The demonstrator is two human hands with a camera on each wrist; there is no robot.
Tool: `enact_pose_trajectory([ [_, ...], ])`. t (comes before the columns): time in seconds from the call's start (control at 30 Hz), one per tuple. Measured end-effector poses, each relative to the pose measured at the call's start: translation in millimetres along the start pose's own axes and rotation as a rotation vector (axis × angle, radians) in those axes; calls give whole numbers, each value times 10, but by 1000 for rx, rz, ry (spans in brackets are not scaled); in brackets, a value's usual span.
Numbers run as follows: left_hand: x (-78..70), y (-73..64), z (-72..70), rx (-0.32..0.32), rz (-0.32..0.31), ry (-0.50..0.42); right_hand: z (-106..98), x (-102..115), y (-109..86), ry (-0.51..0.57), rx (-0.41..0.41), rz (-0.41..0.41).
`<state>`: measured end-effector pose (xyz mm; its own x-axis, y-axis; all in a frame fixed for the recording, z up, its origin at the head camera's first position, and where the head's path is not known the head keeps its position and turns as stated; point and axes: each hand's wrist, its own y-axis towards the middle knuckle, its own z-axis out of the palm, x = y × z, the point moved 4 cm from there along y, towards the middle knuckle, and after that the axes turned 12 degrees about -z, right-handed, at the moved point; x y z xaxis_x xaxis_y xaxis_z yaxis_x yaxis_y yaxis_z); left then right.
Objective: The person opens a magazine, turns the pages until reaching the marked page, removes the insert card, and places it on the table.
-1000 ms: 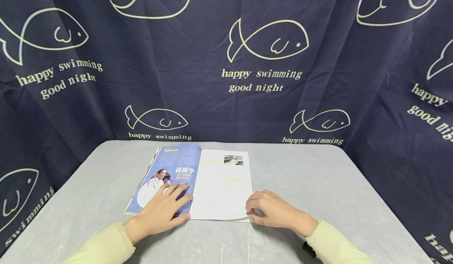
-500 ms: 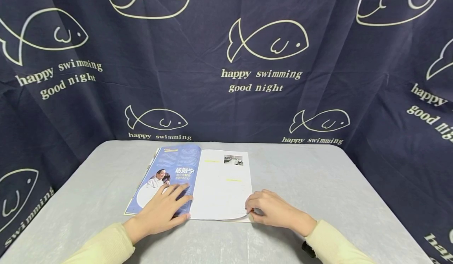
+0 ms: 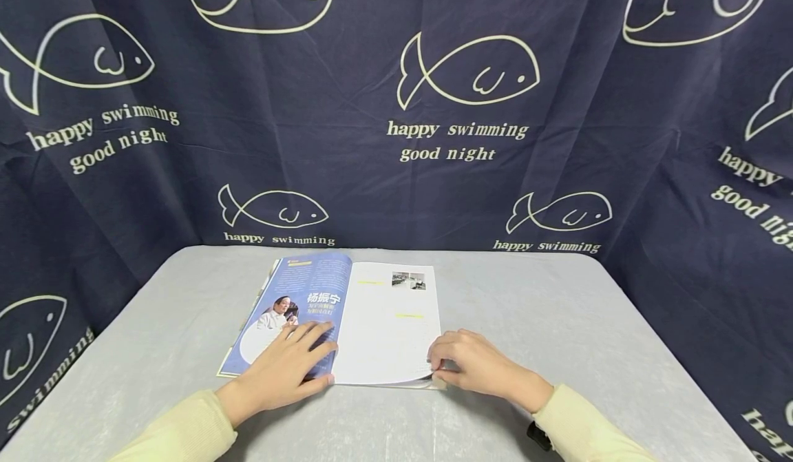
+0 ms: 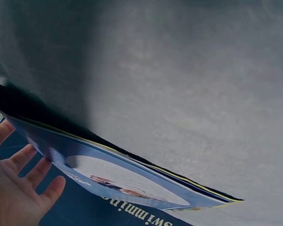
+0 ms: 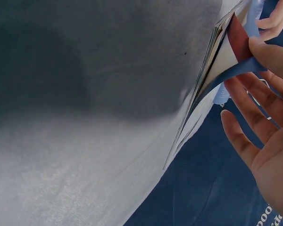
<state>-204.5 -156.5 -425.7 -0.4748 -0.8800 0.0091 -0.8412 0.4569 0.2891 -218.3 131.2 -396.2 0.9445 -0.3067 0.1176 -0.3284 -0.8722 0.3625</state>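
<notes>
An open magazine lies on the table, a blue printed page on its left and a mostly white page on its right. My left hand rests with spread fingers on the lower part of the blue page, near the spine. At the lower right corner my right hand pinches the page edge between thumb and fingers. The right wrist view shows that curled page corner bent up under the thumb, with a reddish page beneath. In the left wrist view the left hand touches the magazine from the side.
A grey table carries the magazine. Dark blue curtains with fish drawings and lettering hang behind it and on both sides. A black band shows at the right sleeve.
The right page's lower corner has curled up a little more, and my right fingers have shifted slightly left. The left hand stays in place.
</notes>
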Motion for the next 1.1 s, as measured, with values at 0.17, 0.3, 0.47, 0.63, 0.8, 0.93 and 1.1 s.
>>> enact_pose_trajectory([
  [0.17, -17, 9, -7, 7, 4, -2, -7, -2, 3, 15, -27, 15],
  [0.3, -36, 21, -25, -8, 13, 1, -17, -2, 9, 22, -30, 36],
  [0.47, -51, 34, -39, -37, 22, 6, -26, -4, 23, 0, -19, 51],
  [0.63, -51, 41, -27, -33, 15, 23, -35, -8, 37, -18, -34, 37],
  [0.8, -53, 50, -20, -23, 1, 29, -43, -22, 54, -23, -78, 33],
  [0.93, -57, 54, -16, -14, -8, 30, -66, -28, 76, -34, -146, 21],
  [1.1, -59, 55, -12, -6, -11, 32, -102, -30, 102, -46, -236, -20],
])
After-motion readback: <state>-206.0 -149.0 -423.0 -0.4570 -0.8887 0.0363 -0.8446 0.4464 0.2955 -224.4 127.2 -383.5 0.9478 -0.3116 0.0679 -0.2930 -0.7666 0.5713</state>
